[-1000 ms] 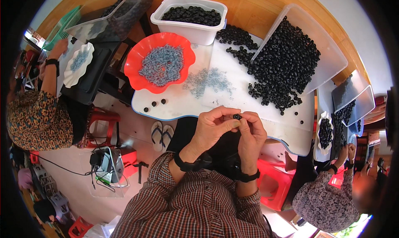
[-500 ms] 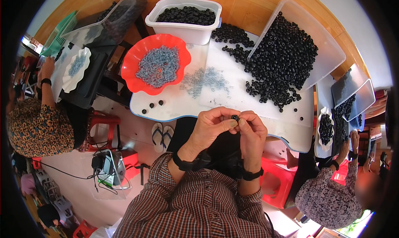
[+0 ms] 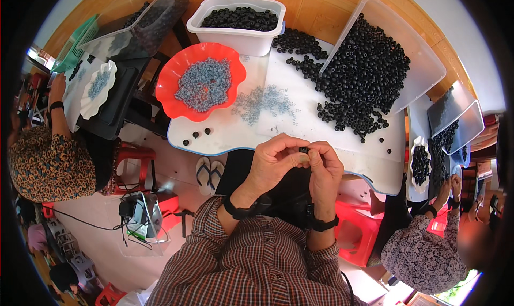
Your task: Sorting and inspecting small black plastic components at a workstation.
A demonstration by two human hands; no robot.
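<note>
My left hand (image 3: 274, 162) and my right hand (image 3: 325, 169) meet just in front of the table's near edge. Both are closed in a pinch on one small black ring-shaped part (image 3: 303, 150), which is mostly covered by fingertips. Beyond them, small grey-blue translucent pieces (image 3: 265, 104) lie scattered on the white table (image 3: 230, 137). More of these fill a red scalloped bowl (image 3: 167, 86) to the left. A large heap of black ring-shaped parts (image 3: 364, 65) spills from a tipped clear bin (image 3: 425, 65) at the right.
A white tub (image 3: 235, 39) of black parts stands at the back. Several loose black parts (image 3: 196, 135) sit near the left front edge. Co-workers sit at the left (image 3: 51, 164) and right (image 3: 423, 255), beside their own tables. Red stools (image 3: 353, 234) and slippers (image 3: 210, 175) are on the floor.
The black part has tilted slightly between my fingertips, showing more of its side than its end. Both hands have otherwise hardly moved.
</note>
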